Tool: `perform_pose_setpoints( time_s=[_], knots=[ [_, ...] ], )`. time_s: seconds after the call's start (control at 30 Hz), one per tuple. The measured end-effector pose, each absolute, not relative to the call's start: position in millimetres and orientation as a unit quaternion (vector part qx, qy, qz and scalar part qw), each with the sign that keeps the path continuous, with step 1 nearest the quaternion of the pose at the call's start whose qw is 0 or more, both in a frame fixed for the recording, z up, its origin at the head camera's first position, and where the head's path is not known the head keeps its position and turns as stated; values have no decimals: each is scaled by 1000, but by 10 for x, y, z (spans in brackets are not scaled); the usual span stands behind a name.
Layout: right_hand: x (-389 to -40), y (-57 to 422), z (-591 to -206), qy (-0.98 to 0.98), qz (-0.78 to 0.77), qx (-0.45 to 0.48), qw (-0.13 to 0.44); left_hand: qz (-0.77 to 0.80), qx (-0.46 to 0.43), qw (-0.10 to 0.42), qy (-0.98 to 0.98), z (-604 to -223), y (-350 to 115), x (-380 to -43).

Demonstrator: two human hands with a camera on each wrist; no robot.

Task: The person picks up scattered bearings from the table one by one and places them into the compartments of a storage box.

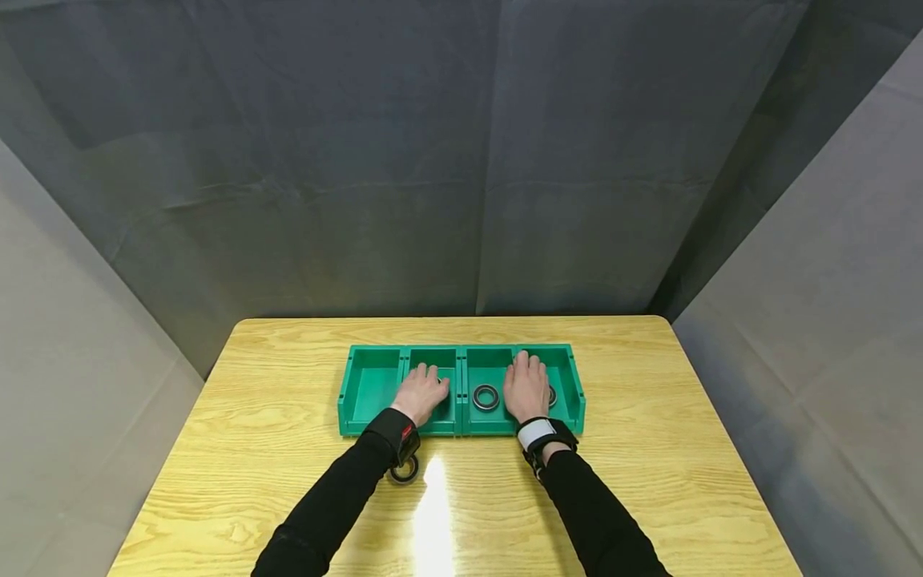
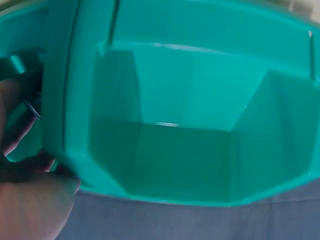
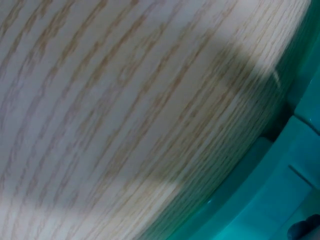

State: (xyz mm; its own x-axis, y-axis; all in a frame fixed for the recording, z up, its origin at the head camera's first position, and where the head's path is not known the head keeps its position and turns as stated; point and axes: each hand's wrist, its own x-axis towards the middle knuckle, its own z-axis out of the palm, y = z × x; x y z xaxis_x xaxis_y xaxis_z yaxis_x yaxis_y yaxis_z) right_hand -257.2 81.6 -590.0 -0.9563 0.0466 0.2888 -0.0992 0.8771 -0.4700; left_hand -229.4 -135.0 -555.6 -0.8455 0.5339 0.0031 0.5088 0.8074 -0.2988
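Observation:
A green four-bay bin (image 1: pixel 372 431) stands on the table. My left hand (image 1: pixel 421 393) reaches into its second bay from the left; in the left wrist view, the fingers and thumb close around a dark ring-shaped bearing (image 2: pixel 34 106), mostly hidden. My right hand (image 1: pixel 527 389) is at the divider between the two right bays, its back upward; its palm and thumb are hidden. One bearing (image 1: pixel 486 407) lies in the third bay, left of that hand. Another bearing (image 1: pixel 552 397) shows partly at its right, in the last bay.
On the wooden table (image 1: pixel 288 417), a bearing (image 1: pixel 405 480) lies in front of the bin, partly covered by the left wrist. The leftmost bay (image 1: pixel 376 385) has a bare floor. Grey cloth (image 1: pixel 461 160) hangs behind the table, with pale panels at both sides.

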Motion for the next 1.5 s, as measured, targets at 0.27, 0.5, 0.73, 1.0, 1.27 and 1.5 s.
perform_pose_setpoints(
  time_s=[0.27, 0.5, 0.73, 1.0, 1.27, 1.5],
  knots=[
    [-2575, 805, -5906, -958, 248, 13, 144, 92, -256, 0, -962, -5702, -1302, -2303],
    [-2573, 819, -5918, -955, 250, 16, 157, 106, -256, 41, -960, -5738, -1322, -2264],
    [-2568, 813, -5895, -956, 256, 14, 140, 65, -248, 73, -964, -5764, -1396, -2196],
    [-2570, 821, -5889, -956, 258, 12, 135, -35, -270, 80, -959, -5634, -1462, -2119],
    [-2573, 827, -5913, -953, 266, 13, 147, -126, -267, 59, -954, -5498, -1523, -1946],
    [-2577, 824, -5924, -952, 267, 13, 152, -173, -266, 40, -948, -5415, -1533, -1741]
  ],
)
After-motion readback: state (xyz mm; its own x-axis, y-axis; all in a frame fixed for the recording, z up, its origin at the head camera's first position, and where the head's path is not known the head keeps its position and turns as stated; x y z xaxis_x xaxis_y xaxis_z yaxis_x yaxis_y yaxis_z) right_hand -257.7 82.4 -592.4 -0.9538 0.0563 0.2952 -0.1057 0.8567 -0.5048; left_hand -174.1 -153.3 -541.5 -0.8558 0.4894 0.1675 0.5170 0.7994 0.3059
